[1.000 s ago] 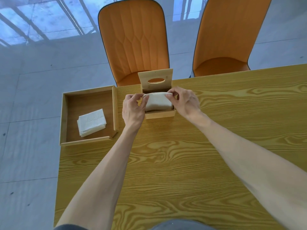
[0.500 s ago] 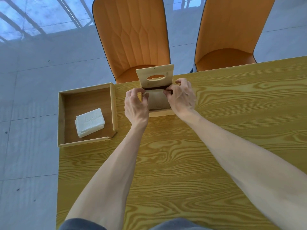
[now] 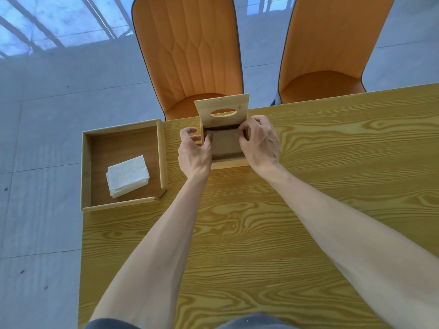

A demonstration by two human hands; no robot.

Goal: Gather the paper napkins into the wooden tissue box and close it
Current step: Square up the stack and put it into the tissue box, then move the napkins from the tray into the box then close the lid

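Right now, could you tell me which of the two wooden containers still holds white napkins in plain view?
The shallow open tray left of the hands; a white napkin stack lies in it. The lidded tissue box shows none.

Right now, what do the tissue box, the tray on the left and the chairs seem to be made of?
Tissue box: pale unfinished-looking wood or bamboo, with faint grain on the raised lid.
Tray: similar light wood, darker brown base, matte.
Chairs: orange padded upholstery, probably faux leather, with stitched quilting and dark piping.
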